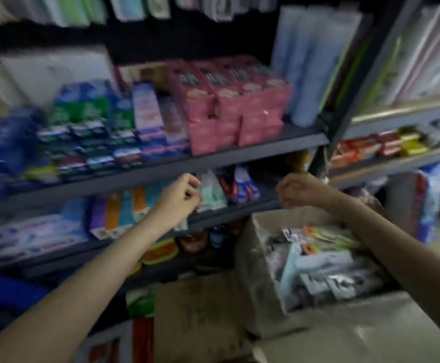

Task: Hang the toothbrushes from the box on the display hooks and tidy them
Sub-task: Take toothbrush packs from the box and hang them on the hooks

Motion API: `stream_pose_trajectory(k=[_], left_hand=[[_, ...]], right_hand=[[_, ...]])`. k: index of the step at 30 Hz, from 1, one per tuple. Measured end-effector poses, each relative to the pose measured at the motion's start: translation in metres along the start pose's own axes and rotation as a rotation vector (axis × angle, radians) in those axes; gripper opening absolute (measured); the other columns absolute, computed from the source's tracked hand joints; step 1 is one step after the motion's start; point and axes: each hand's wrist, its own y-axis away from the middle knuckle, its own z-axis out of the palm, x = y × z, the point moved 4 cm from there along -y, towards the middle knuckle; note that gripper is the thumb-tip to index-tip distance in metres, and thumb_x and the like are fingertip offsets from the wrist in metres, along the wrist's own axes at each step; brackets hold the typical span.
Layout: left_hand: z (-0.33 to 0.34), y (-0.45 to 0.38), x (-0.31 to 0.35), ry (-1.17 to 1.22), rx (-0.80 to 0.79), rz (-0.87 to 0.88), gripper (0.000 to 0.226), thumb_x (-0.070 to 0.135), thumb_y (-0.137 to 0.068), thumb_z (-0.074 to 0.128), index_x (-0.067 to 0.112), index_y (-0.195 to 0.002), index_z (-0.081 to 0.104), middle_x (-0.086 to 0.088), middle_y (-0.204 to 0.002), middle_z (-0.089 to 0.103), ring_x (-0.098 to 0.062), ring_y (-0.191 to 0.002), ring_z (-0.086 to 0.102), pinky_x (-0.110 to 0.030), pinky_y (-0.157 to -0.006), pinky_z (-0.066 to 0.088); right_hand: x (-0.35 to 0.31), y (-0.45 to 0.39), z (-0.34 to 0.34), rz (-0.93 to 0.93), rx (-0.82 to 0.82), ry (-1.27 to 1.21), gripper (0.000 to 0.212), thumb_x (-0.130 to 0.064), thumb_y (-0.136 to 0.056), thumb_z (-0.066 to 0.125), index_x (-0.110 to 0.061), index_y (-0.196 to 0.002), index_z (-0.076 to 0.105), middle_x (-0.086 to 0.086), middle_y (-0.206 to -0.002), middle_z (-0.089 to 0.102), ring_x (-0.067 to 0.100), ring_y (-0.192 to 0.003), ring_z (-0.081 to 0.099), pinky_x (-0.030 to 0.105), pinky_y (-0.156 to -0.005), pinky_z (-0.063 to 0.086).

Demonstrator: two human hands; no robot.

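Both bare forearms reach forward and up toward the dark shelving, and the whole view is blurred by motion. The left hand [181, 199] is raised in front of the edge of the middle shelf [240, 155], wrist bent, its fingers [194, 183] curled in toward the thumb beside a pale green packet [211, 195] that sits just right of it. A sliver of packaging shows under the palm, but I cannot tell whether the fingers are clamped on anything. The right hand [296, 191] is held up farther right, well apart from the left, knuckles toward the camera and fingers curled together; what it holds, if anything, is hidden. Below the right forearm, near and to the right, stands the open cardboard box [255, 271], with packaged toothbrushes [326, 268] lying jumbled inside it. Pink cartons [234, 100] fill the shelf above the hands.
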Motion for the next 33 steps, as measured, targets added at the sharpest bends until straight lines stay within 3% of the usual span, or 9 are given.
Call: stream_pose_trajectory(k=[4, 8, 10, 12, 15, 17, 21, 27, 33], left_hand=[[0.106, -0.007, -0.009, -0.059, -0.27, -0.131, 0.015, 0.005, -0.092, 0.049, 0.016, -0.102, 0.048, -0.005, -0.102, 0.06, -0.02, -0.092, 0.06, -0.032, -0.082, 0.048], [0.165, -0.003, -0.03, -0.062, -0.435, -0.292, 0.027, 0.009, -0.094, 0.048, 0.018, -0.12, 0.049, -0.001, -0.122, 0.054, -0.013, -0.106, 0.055, -0.026, -0.085, 0.047], [0.179, 0.001, -0.038, -0.082, -0.486, -0.335, 0.033, 0.011, -0.094, 0.048, 0.019, -0.126, 0.046, 0.001, -0.128, 0.049, -0.012, -0.113, 0.052, -0.024, -0.088, 0.046], [0.183, 0.001, -0.046, -0.137, -0.495, -0.361, 0.035, 0.012, -0.094, 0.048, 0.02, -0.128, 0.044, 0.003, -0.13, 0.048, -0.012, -0.115, 0.051, -0.025, -0.089, 0.045], [0.18, -0.001, -0.059, -0.193, -0.408, -0.379, 0.032, 0.011, -0.094, 0.047, 0.018, -0.125, 0.047, 0.004, -0.125, 0.052, -0.009, -0.11, 0.052, -0.022, -0.086, 0.044], [0.177, -0.002, -0.066, -0.19, -0.335, -0.404, 0.027, 0.011, -0.094, 0.047, 0.02, -0.12, 0.049, 0.005, -0.118, 0.055, -0.008, -0.104, 0.054, -0.021, -0.081, 0.044], [0.178, -0.003, -0.068, -0.154, -0.281, -0.424, 0.023, 0.011, -0.094, 0.047, 0.022, -0.113, 0.051, 0.009, -0.11, 0.057, -0.011, -0.104, 0.058, -0.029, -0.087, 0.048], [0.184, -0.014, -0.04, -0.028, -0.251, -0.392, 0.02, 0.014, -0.094, 0.049, 0.025, -0.11, 0.05, 0.004, -0.116, 0.06, -0.011, -0.102, 0.058, -0.027, -0.086, 0.048], [0.191, -0.023, 0.029, 0.546, -0.329, -0.445, 0.06, 0.041, -0.069, 0.067, 0.021, -0.123, 0.049, 0.0, -0.119, 0.059, -0.015, -0.108, 0.06, -0.031, -0.089, 0.051]], right_hand=[[0.131, 0.004, -0.019, 0.149, -0.06, 0.51, 0.03, -0.001, -0.082, 0.066, 0.001, -0.112, 0.062, 0.019, -0.11, 0.063, 0.029, -0.1, 0.062, 0.036, -0.092, 0.047], [0.211, -0.006, 0.006, 0.08, -0.383, 0.923, 0.065, -0.022, -0.088, 0.06, -0.016, -0.145, 0.028, 0.009, -0.153, 0.022, 0.023, -0.139, 0.028, 0.031, -0.11, 0.025], [0.226, -0.02, 0.031, -0.051, -0.395, 1.06, 0.079, -0.043, -0.076, 0.071, -0.024, -0.143, 0.033, 0.006, -0.153, 0.024, 0.025, -0.138, 0.029, 0.037, -0.108, 0.03], [0.243, -0.034, 0.058, -0.194, -0.348, 1.254, 0.103, -0.054, -0.03, 0.087, -0.024, -0.125, 0.058, 0.007, -0.127, 0.06, 0.026, -0.117, 0.055, 0.044, -0.095, 0.04], [0.276, -0.058, 0.086, -0.274, -0.195, 1.322, 0.124, -0.036, -0.025, 0.082, -0.011, -0.137, 0.035, 0.003, -0.114, 0.057, 0.023, -0.115, 0.045, 0.047, -0.101, 0.024], [0.28, -0.067, 0.091, -0.288, -0.205, 1.288, 0.111, -0.019, -0.032, 0.08, -0.013, -0.134, 0.039, 0.005, -0.105, 0.057, 0.024, -0.102, 0.055, 0.053, -0.102, 0.031], [0.267, -0.05, 0.072, -0.276, -0.23, 1.29, 0.063, -0.029, -0.02, 0.089, -0.016, -0.079, 0.074, 0.003, -0.077, 0.066, 0.022, -0.071, 0.067, 0.062, -0.081, 0.046], [0.215, -0.032, -0.021, -0.093, 0.324, 0.943, 0.04, -0.015, -0.064, 0.077, -0.007, -0.097, 0.057, 0.012, -0.09, 0.066, 0.033, -0.086, 0.064, 0.051, -0.097, 0.033], [0.141, -0.008, -0.048, -0.086, 0.494, 0.889, 0.051, -0.027, -0.082, 0.065, -0.006, -0.121, 0.042, 0.009, -0.088, 0.068, 0.033, -0.087, 0.063, 0.037, -0.086, 0.036]])
